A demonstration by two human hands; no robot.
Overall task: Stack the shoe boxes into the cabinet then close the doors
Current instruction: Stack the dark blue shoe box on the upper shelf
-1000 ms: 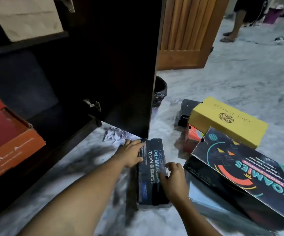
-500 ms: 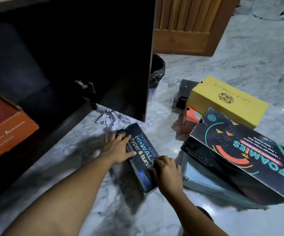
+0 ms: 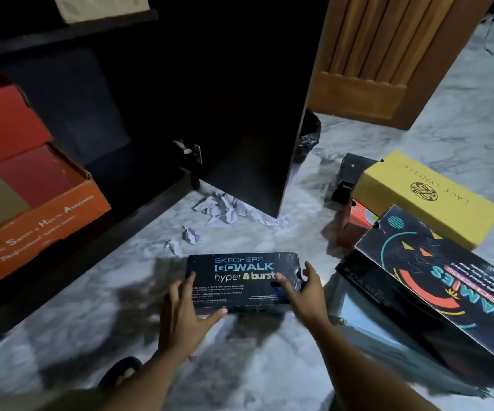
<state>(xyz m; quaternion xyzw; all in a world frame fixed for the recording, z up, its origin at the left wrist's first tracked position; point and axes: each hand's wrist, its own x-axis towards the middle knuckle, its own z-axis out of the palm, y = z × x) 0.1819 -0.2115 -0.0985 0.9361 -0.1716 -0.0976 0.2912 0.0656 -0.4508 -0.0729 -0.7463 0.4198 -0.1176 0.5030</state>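
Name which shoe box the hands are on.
The dark blue Skechers box: left hand and right hand touch it; the yellow box and Foamies box lie untouched.

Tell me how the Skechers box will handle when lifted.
The Skechers box probably stays stiff: its edges look square and uncrushed. Its shiny wrap may be slippery, so grip the ends. Lying flat on the floor, it seems unlikely to tip or roll.
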